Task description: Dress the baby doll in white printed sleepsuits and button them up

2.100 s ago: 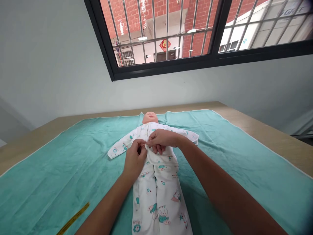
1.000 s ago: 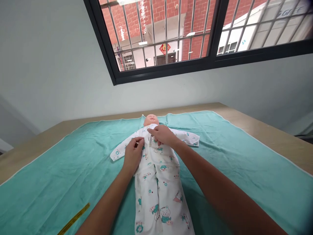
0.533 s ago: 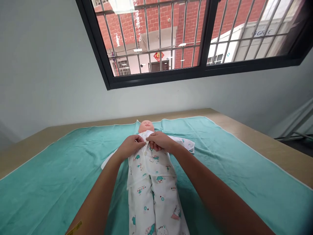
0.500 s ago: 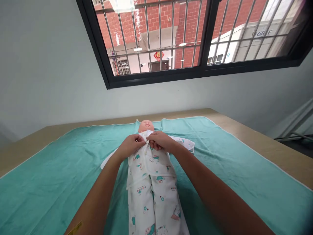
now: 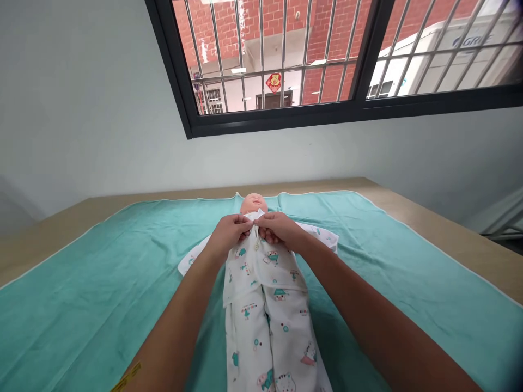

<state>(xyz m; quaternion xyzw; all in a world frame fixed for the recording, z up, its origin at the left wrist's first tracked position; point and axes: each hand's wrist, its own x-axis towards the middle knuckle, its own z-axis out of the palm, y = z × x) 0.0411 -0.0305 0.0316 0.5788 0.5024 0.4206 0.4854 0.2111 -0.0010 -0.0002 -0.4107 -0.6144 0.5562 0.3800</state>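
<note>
The doll (image 5: 261, 272) is laid lengthwise on the green towel (image 5: 102, 283), head away from the person. Its white shirt (image 5: 261, 261) is pinched at the collar by the left hand (image 5: 229, 233) and right hand (image 5: 278, 228), fingertips nearly meeting, both equally near.

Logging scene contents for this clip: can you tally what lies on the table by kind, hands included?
Hands: 2, left hand and right hand, both pinching the top's neckline
Baby doll: 1
Printed top: 1
Printed trousers: 1
Teal towel: 1
Yellow tape measure: 1
Total: 7
</note>
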